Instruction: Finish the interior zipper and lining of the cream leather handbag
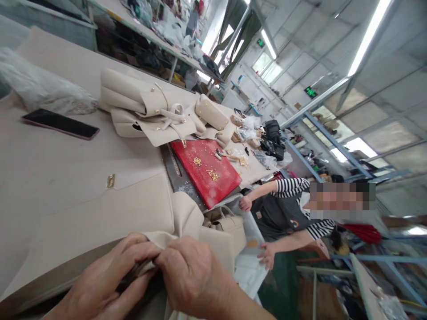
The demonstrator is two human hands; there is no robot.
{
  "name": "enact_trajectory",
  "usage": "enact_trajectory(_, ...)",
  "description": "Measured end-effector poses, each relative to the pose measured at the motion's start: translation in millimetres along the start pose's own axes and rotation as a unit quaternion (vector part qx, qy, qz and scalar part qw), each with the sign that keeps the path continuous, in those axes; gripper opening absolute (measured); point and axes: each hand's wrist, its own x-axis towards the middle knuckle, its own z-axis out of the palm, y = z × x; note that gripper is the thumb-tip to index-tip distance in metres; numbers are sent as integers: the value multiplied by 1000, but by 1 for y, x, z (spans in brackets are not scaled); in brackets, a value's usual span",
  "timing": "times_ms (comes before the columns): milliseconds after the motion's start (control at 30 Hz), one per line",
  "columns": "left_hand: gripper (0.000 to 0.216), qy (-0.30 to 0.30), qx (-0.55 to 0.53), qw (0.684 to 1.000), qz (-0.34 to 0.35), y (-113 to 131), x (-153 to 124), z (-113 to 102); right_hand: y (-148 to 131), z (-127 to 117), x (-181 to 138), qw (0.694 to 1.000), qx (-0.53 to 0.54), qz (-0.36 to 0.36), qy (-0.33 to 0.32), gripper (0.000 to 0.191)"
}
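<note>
While both hands pinch at the bottom edge of the view, near six o'clock, the left hand [100,284] and the right hand [193,275] close their grip together on a fold of the cream, smooth-grained leather bag panel [110,218], with a dark strip, perhaps lining or an edge, caught between the fingertips. That panel lies flat on the pale bench [50,160] and carries a small gold metal clasp [110,180] toward ten o'clock from the hands.

As I judge it, the soft leather could crease or scuff if the pinch drags, and the fold could slip because the surface looks slick.

At twelve o'clock lies a heap of finished cream handbags [150,111], rounded and stiff, with gold studs. At one o'clock sits a glossy red rectangular tray [207,171] scattered with tiny gold fittings. A flat black phone [60,123] lies at ten o'clock, beside crinkled clear plastic wrap [40,89]. A co-worker in a striped sleeve [290,186] reaches in at three o'clock.
</note>
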Motion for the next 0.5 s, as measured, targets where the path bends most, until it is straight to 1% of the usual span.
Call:
enact_trajectory(100,20,2,-3,1000,16,-1,8,-3,-2,-2,2,999,9,29,-15,21)
enact_trajectory(200,16,-1,34,999,38,-2,9,-4,-3,0,0,999,15,39,-6,19)
enact_trajectory(333,18,41,99,992,67,-1,-2,-2,-6,3,-5,999,16,29,24,22)
enact_trajectory(367,19,41,112,989,83,-1,-5,-2,-7,3,-6,999,20,30,30,23)
enact_trajectory(500,16,9,141,982,125,-4,-10,-5,-7,2,-6,998,31,39,45,26)
